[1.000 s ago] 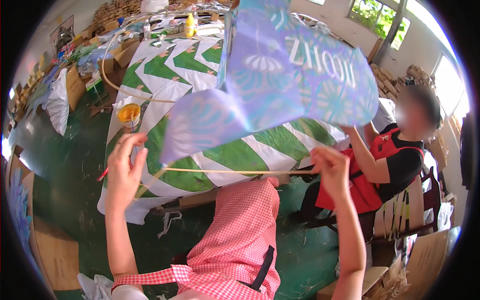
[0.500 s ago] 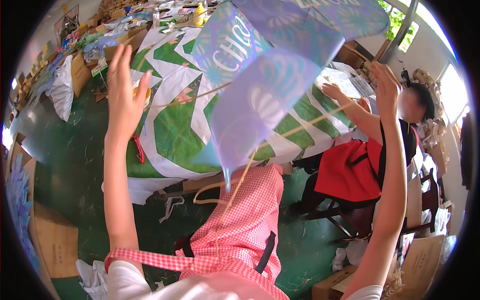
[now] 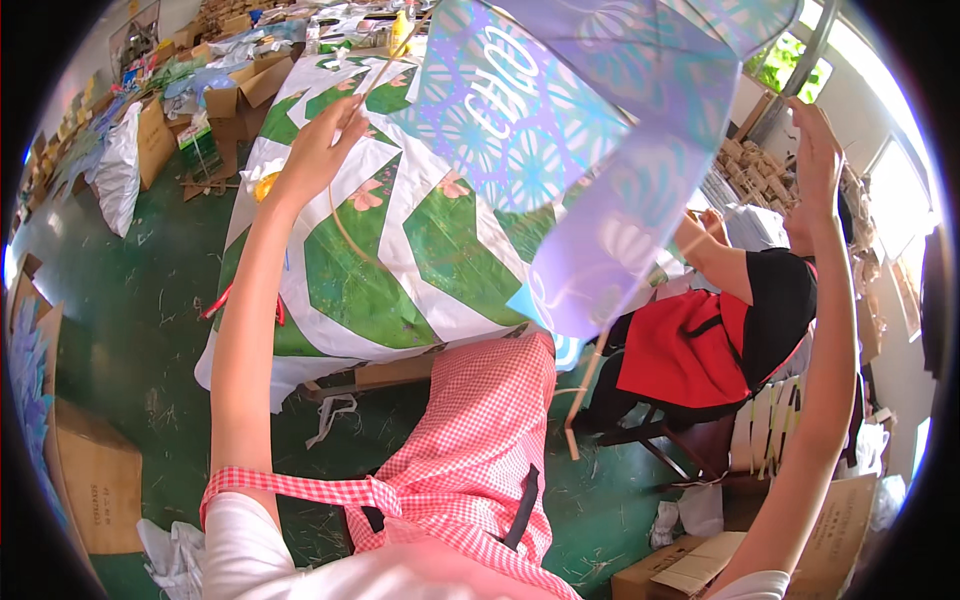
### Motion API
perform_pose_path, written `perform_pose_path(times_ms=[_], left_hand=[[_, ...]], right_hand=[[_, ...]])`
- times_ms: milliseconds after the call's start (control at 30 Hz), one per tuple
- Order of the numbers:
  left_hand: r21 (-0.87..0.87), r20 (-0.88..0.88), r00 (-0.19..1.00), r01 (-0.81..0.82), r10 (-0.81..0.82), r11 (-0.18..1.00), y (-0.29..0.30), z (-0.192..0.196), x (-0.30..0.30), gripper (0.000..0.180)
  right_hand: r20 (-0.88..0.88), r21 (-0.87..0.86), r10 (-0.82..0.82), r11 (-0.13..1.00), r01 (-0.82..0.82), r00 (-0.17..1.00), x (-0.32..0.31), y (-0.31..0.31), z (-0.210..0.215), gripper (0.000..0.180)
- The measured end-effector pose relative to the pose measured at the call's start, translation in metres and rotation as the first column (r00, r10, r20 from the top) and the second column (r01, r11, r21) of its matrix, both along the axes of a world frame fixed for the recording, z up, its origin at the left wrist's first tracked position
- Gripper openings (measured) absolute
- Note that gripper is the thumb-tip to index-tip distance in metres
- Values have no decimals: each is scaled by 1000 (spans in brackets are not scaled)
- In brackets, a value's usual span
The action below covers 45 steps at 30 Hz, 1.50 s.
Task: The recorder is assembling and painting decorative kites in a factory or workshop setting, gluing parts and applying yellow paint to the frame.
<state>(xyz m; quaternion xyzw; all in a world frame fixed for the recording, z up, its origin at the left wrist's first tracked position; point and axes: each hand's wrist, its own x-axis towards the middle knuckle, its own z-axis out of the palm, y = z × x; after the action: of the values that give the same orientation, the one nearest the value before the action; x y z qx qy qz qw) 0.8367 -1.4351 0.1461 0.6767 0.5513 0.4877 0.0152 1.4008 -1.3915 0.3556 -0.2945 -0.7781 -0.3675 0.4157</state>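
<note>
Pinching one thin strip (image 3: 390, 64), the left hand (image 3: 322, 150) has its fingers closed; whether the right hand's fingers (image 3: 812, 125) grip anything cannot be told. One blue-purple printed sheet (image 3: 560, 110) hangs between the two, above one table (image 3: 375, 265).

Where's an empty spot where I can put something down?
On the patterned tablecloth, the near edge looks free between the red tool and the hanging purple-blue sheet. The green floor is mostly open between the white sack and the tablecloth. It's crowded at the tablecloth's far end, by the yellow bottle.
</note>
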Motion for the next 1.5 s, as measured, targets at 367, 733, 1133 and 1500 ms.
perform_pose_path(times_ms=[367, 733, 1133, 1500], left_hand=[[-285, 361, 911, 311, -198, 907, -148, -24, 68, 21], [-365, 786, 613, 560, -76, 744, -143, -97, 126, 19], [-497, 812, 568, 547, 138, 674, -93, -184, 163, 12], [-549, 805, 556, 564, 208, 617, -68, -219, 191, 12]], right_hand=[[136, -172, -70, 981, 93, 988, 17, 25, -7, 29], [308, -214, -14, 973, 84, 951, -28, 186, -120, 32], [253, -526, -20, 837, 155, 967, -41, 300, -333, 24], [200, -537, -40, 831, 144, 979, -40, 291, -395, 32]])
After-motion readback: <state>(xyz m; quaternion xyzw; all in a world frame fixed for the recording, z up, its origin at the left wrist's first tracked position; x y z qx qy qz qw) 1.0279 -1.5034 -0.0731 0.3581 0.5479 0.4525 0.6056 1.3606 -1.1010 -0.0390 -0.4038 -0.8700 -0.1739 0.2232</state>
